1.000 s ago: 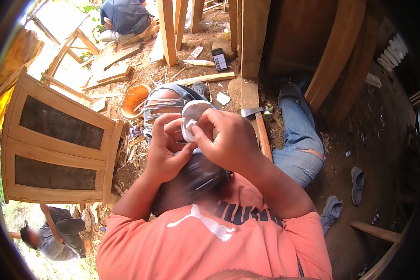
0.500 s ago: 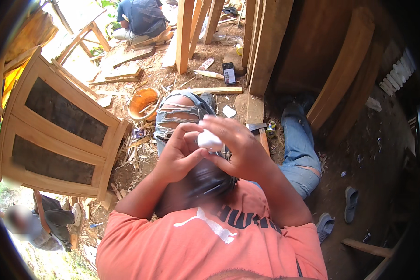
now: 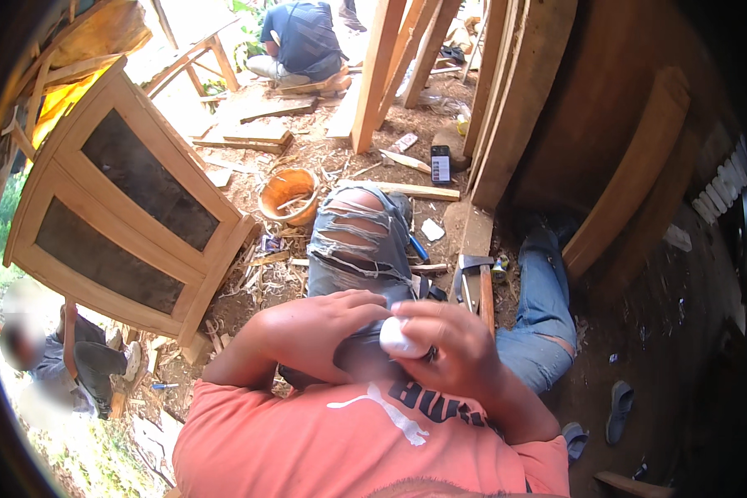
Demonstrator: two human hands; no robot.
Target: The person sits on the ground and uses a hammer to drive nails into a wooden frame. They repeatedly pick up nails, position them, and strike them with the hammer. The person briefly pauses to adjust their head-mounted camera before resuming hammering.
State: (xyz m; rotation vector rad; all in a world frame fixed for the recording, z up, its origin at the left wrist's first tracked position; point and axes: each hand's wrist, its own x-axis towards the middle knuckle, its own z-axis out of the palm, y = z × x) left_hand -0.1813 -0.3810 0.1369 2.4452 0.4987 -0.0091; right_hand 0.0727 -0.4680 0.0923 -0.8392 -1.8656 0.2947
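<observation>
My right hand (image 3: 448, 344) has its fingers curled round a small, white, rounded object (image 3: 400, 339), held above my lap near my chest. What kind of thing it is cannot be made out. Just to the left of it is my left hand (image 3: 332, 324), back upward, with the fingers stretched toward the white object and nothing visible in them. Below and beyond both hands lies my bent knee in torn jeans (image 3: 352, 228).
Wood shavings cover the ground. On the left leans a panelled wooden door (image 3: 112, 241). Ahead are a wooden-coloured bucket (image 3: 289, 197), a phone (image 3: 440, 164), upright posts (image 3: 379, 75) and a hatchet (image 3: 486, 286). Two other people sit at the far side (image 3: 303, 41) and lower left (image 3: 91, 357).
Both hands have come down closer to my chest. They have moved apart, and the white object, earlier between them, is now in my right hand. The view has shifted too.
</observation>
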